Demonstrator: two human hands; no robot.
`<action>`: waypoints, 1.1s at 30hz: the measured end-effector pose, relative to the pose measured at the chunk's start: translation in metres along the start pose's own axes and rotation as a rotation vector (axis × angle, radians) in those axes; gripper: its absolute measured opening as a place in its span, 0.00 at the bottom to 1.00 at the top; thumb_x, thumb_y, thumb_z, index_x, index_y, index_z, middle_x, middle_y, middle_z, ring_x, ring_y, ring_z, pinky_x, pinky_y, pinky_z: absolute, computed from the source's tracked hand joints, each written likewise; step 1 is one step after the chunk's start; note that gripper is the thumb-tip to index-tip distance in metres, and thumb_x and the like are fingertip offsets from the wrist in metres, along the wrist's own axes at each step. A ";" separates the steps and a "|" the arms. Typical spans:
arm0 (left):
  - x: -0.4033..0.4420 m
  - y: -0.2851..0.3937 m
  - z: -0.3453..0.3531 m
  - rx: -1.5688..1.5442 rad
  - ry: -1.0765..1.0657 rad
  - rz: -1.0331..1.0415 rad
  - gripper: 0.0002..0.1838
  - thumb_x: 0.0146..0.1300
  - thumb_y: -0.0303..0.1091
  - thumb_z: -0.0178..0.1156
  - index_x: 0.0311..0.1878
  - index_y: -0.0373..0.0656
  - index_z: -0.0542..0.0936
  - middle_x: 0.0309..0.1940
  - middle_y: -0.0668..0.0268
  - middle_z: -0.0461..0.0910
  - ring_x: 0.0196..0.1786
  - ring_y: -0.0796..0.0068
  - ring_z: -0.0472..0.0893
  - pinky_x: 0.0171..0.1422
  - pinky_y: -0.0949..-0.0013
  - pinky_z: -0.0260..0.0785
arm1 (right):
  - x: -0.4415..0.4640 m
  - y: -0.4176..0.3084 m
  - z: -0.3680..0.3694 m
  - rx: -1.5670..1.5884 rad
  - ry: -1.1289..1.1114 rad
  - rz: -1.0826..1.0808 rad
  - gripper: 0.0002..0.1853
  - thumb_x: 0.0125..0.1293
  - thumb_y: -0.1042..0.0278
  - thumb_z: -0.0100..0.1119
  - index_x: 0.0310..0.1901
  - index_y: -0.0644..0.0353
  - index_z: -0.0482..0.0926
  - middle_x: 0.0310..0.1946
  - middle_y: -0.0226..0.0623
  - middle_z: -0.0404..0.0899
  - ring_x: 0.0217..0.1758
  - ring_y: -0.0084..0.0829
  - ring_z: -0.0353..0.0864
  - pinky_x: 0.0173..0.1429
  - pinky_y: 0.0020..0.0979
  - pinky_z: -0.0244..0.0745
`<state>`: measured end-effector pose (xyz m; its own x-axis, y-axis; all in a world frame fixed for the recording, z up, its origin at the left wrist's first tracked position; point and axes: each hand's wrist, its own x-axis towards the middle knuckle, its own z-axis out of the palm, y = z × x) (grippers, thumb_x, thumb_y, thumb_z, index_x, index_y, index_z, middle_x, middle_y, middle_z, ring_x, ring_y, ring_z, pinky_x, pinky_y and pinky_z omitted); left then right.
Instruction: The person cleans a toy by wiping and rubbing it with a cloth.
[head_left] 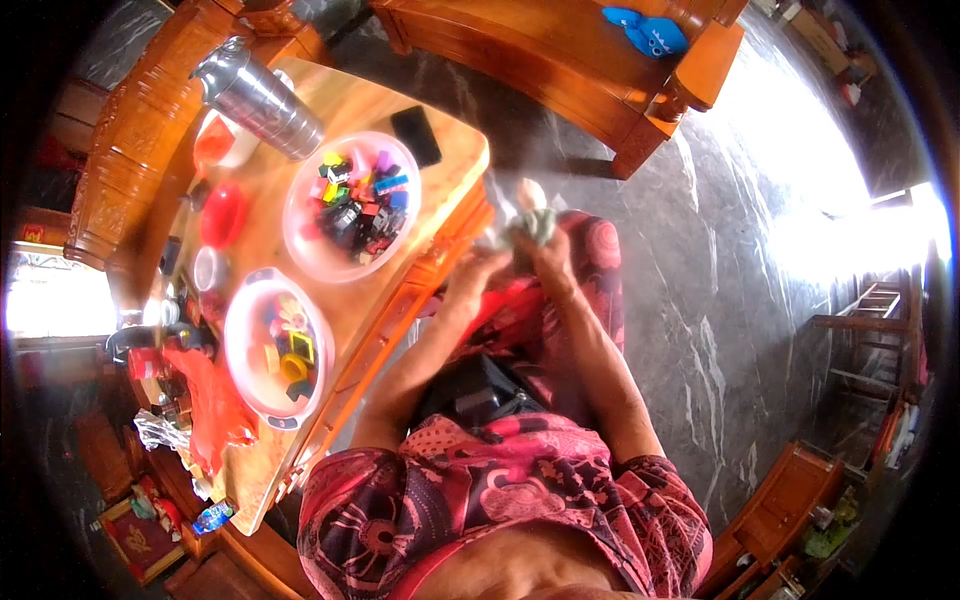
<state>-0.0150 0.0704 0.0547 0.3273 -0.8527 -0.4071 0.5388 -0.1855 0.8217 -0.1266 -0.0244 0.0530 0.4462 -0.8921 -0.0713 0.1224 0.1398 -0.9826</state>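
Note:
Above my lap, beside the table's right edge, both hands are raised close together. My right hand (547,250) is closed around a pale green cloth (537,226), with a small light pinkish object (530,193) showing just beyond it. My left hand (484,262) is blurred near the cloth, and what its fingers do is unclear. Something whitish and smeared by motion lies between the hands. On the wooden table (455,150) to the left stands a round tub (300,245) of mixed toy blocks. Nearer me is an oval tub (238,345) with a few toy pieces.
A metal tumbler (262,103), a dark phone (416,136), a red round item (224,216) and a red plastic bag (212,410) are on the table. A wooden bench (520,50) holding a blue toy (650,34) stands ahead. A ladder (870,325) is at the right.

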 end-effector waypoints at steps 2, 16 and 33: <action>-0.003 0.005 0.004 -0.023 0.028 -0.043 0.11 0.53 0.39 0.65 0.32 0.42 0.78 0.24 0.65 0.79 0.22 0.74 0.78 0.26 0.73 0.73 | 0.001 -0.006 0.000 0.022 0.050 0.034 0.07 0.58 0.72 0.61 0.38 0.60 0.79 0.31 0.26 0.79 0.33 0.19 0.76 0.38 0.23 0.72; -0.012 0.025 0.009 -0.556 -0.316 -0.116 0.22 0.54 0.42 0.63 0.51 0.47 0.73 0.40 0.66 0.77 0.42 0.74 0.76 0.41 0.68 0.73 | -0.014 -0.063 0.009 -0.366 0.020 0.136 0.08 0.62 0.74 0.54 0.43 0.60 0.76 0.35 0.30 0.79 0.35 0.22 0.78 0.37 0.24 0.76; 0.011 -0.012 -0.012 -0.443 -0.222 -0.196 0.14 0.55 0.38 0.64 0.41 0.43 0.77 0.34 0.69 0.77 0.37 0.75 0.74 0.42 0.71 0.68 | 0.005 0.002 -0.004 -0.138 -0.123 -0.161 0.09 0.58 0.70 0.63 0.41 0.58 0.78 0.33 0.23 0.77 0.35 0.16 0.74 0.40 0.21 0.71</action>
<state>-0.0087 0.0687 0.0359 0.0413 -0.9145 -0.4025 0.8655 -0.1685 0.4717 -0.1278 -0.0303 0.0499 0.5362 -0.8380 0.1016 0.0825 -0.0678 -0.9943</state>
